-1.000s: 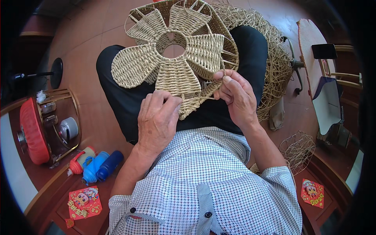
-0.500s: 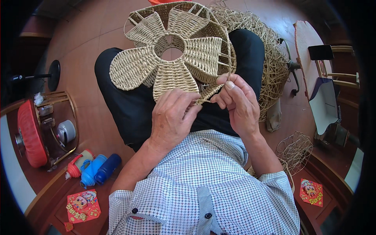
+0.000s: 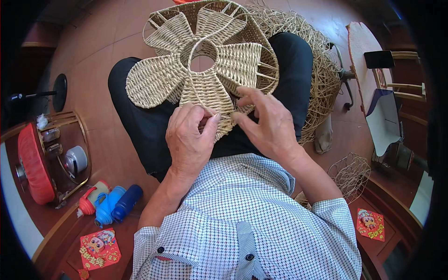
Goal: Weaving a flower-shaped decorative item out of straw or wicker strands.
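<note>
A flower-shaped piece of woven straw cord (image 3: 156, 81) rests across my lap, with broad petals around a round central hole. Behind it sits a deeper woven wall, like a basket (image 3: 263, 51). My left hand (image 3: 189, 137) is at the lower end of the nearest petal (image 3: 200, 88), thumb and forefinger pinched on a cord (image 3: 198, 99). That loose cord runs up over the petal and bends across the central hole. My right hand (image 3: 270, 122) is at the petal's right edge, thumb and fingers apart. Its fingertips are close to the weave; I cannot tell whether they touch it.
A large heap of tangled cord (image 3: 322, 79) lies right of my knee, a smaller tangle (image 3: 351, 173) nearer. On the left are a blue bottle (image 3: 128, 203), other bottles and a rack with a red-covered round object (image 3: 36, 163). A chair base (image 3: 347, 77) and boards stand at right.
My right hand has let go of the cord, moving left and down to the petal's edge. The cord now lies across the hole and petal. My left hand has shifted slightly left and pinches it.
</note>
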